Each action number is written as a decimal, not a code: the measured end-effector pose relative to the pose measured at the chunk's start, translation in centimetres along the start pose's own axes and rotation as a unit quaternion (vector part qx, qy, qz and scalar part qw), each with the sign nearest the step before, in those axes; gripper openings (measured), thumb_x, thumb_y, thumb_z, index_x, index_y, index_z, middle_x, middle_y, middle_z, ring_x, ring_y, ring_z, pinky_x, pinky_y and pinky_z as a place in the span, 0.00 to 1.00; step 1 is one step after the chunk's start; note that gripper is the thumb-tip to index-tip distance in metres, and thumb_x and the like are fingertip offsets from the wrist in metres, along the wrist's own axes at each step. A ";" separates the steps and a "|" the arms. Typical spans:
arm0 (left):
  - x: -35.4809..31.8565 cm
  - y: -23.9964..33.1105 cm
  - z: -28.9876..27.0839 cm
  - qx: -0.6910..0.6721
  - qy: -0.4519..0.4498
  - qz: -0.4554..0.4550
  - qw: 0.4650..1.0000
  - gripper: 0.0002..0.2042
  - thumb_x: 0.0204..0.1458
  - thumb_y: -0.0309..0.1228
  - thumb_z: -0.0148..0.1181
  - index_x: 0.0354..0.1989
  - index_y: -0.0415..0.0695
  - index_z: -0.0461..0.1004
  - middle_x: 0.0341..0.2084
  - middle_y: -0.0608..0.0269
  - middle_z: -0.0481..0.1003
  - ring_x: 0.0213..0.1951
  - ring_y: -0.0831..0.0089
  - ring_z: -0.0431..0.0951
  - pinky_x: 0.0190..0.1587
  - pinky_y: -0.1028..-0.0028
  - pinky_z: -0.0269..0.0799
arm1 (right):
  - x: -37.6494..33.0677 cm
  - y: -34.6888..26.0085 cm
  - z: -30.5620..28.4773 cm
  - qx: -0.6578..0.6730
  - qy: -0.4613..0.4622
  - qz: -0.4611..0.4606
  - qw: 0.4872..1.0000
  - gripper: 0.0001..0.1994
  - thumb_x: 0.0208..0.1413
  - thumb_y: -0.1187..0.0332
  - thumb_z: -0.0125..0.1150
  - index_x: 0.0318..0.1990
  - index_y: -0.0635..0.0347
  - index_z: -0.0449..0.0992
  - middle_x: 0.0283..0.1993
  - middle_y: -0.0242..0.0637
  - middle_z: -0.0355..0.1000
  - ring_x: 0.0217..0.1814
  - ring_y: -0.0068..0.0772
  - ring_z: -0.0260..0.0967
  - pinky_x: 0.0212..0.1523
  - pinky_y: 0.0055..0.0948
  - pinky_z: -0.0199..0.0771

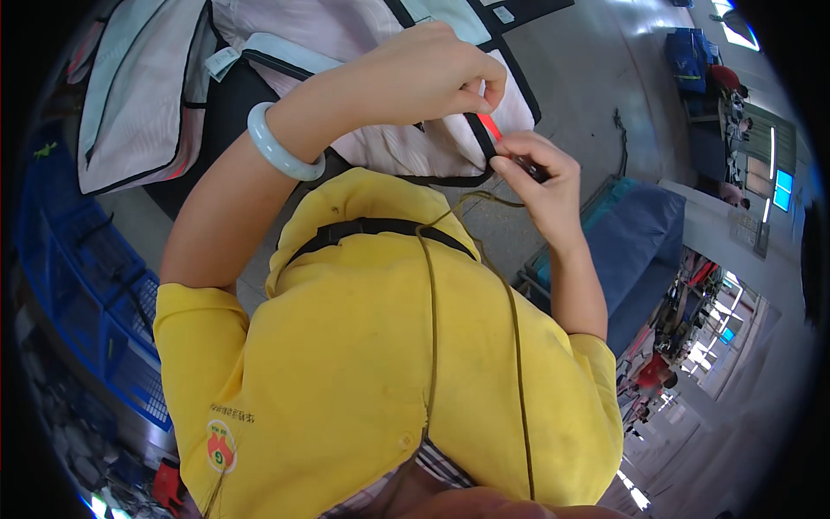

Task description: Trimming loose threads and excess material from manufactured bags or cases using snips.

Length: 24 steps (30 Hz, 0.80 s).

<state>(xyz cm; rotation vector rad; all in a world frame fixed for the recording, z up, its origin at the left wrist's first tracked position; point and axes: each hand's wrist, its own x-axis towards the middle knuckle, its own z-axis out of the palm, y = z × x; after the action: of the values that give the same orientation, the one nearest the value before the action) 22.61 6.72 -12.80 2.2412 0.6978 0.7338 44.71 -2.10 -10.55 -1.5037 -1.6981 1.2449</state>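
Note:
A sewn piece of pale pink fabric point(389, 147) with black bound edges lies spread out in front of me. My left hand point(445, 73) is above its right part, fingers curled into a pinch; what they hold, if anything, is too small to see. My right hand point(545, 177) is at the fabric's right corner, closed around a small dark tool point(529, 169) mostly hidden by the fingers. Its thumb and fingertips meet at the black binding point(484, 147), beside a short red strip point(490, 126). An olive cord point(431, 285) runs down my yellow top and leads to the right hand.
More pink and pale blue panels point(143, 112) with black edging lie at the left. Blue plastic crates point(95, 268) stand further left. To the right is a dark blue covered stack point(635, 233). Other people point(653, 372) are far off on the right.

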 end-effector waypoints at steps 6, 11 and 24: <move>0.0 -0.5 0.1 -0.041 -0.008 -0.007 0.999 0.04 0.50 0.30 0.58 0.28 0.44 0.71 0.12 0.65 0.67 0.20 0.66 0.66 0.44 0.70 0.64 | 2.0 -3.8 -3.3 -0.342 -0.048 -0.268 0.899 0.17 0.42 0.60 0.71 0.39 0.57 0.77 0.29 0.35 0.71 0.30 0.38 0.67 0.35 0.31 0.62; 0.0 -0.4 0.1 -0.058 -0.004 -0.017 0.998 0.05 0.49 0.29 0.58 0.27 0.43 0.70 0.11 0.65 0.67 0.19 0.65 0.66 0.43 0.70 0.64 | 2.9 -4.8 -3.8 -0.461 -0.064 -0.335 0.819 0.14 0.43 0.59 0.69 0.34 0.56 0.76 0.26 0.31 0.68 0.28 0.34 0.65 0.32 0.31 0.58; 0.1 0.0 0.0 -0.043 0.005 -0.020 0.999 0.06 0.49 0.29 0.59 0.25 0.43 0.70 0.09 0.65 0.64 0.17 0.66 0.63 0.40 0.71 0.65 | 4.5 -6.1 -3.2 -0.482 -0.105 -0.394 0.775 0.11 0.44 0.61 0.68 0.31 0.55 0.75 0.24 0.30 0.65 0.26 0.31 0.63 0.31 0.31 0.58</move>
<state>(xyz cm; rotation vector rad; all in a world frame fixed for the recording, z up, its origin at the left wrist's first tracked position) 22.69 6.75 -12.78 2.1404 0.6999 0.7414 43.72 3.42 -4.53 -0.8115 -2.9127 0.0154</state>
